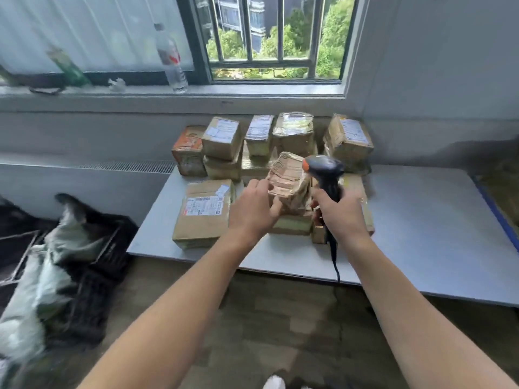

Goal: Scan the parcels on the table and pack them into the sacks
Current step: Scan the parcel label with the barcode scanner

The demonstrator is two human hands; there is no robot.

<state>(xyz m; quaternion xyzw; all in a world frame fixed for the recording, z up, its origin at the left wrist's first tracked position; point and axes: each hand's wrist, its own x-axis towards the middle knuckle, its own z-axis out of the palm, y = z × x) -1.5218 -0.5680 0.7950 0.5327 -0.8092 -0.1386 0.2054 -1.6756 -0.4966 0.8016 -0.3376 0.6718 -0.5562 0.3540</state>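
Observation:
My left hand [257,209] grips a small taped cardboard parcel [289,182] and holds it tilted above the table [421,234]. My right hand [339,211] grips the handle of a black barcode scanner [323,167] with an orange button, its head right beside the parcel. Its cable hangs down over the table's front edge. Several more brown parcels are stacked along the wall behind [222,137]. A flat labelled parcel [203,213] lies at the table's left end. A pale sack [42,276] lies crumpled on the floor at the left.
A black crate [106,259] stands on the floor under the sack, left of the table. Bottles [171,57] stand on the windowsill above. The right part of the grey tabletop is bare, with a blue edge strip [497,214] at the far right.

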